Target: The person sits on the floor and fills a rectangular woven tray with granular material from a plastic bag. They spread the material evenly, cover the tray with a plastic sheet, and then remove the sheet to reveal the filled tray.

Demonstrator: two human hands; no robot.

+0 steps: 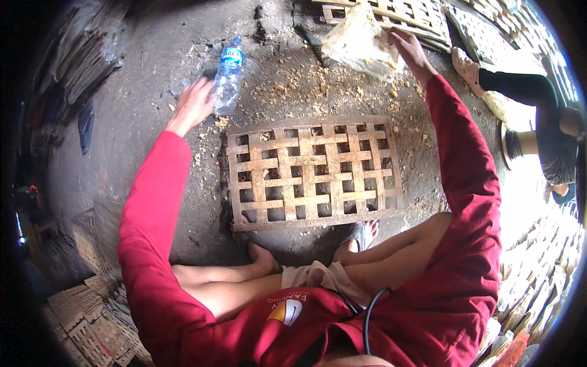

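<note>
A woven bamboo lattice panel [309,177] lies flat before me, between my legs and a patch of yellowish crumbs. My left hand [194,101] is beside an upright-oriented clear plastic bottle with a blue label [231,67], lying on the floor; its fingers are apart, and I cannot tell if they touch it. My right hand [408,52] is at the upper right, fingers curled on the edge of a pale, crinkled plastic bag [358,43] with crumbs in or on it.
Another lattice panel [422,21] lies behind the bag. A person in dark clothes [520,85] sits at right beside a spool-like object [516,144]. Stacks of sheets [538,263] line the right edge; more stand at lower left [92,318] and upper left [92,49].
</note>
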